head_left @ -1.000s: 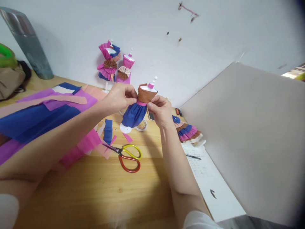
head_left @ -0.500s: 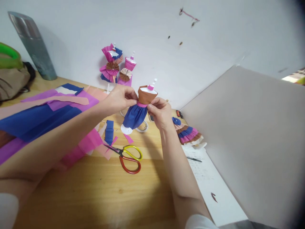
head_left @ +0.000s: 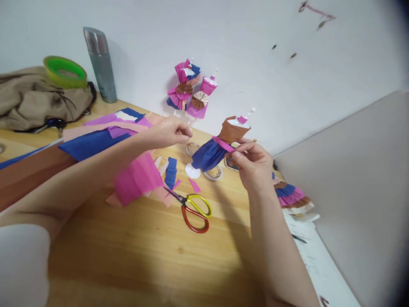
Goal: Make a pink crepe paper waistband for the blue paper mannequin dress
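Observation:
A small dress form (head_left: 234, 130) wears a brown top and a gathered blue skirt (head_left: 208, 154), with a pink band (head_left: 223, 144) round its waist. It leans to the right above its white round base (head_left: 193, 170). My right hand (head_left: 255, 162) pinches the pink band at the right side of the waist. To the left of the form, clear of it, my left hand (head_left: 172, 131) has its fingers curled and pressed together; whatever they hold, if anything, is too small to make out.
Scissors (head_left: 194, 211) lie on the wooden table (head_left: 128, 260) near paper scraps. Coloured crepe sheets (head_left: 92, 145) spread at left, before a bag (head_left: 38, 100) and a flask (head_left: 101, 68). Two dressed forms (head_left: 183, 87) stand by the wall. Tape rolls (head_left: 214, 172) lie behind the skirt.
My left hand has come off the waist of the form. The form tilts more to the right, and the band's end stands out at my right hand. The view has turned left.

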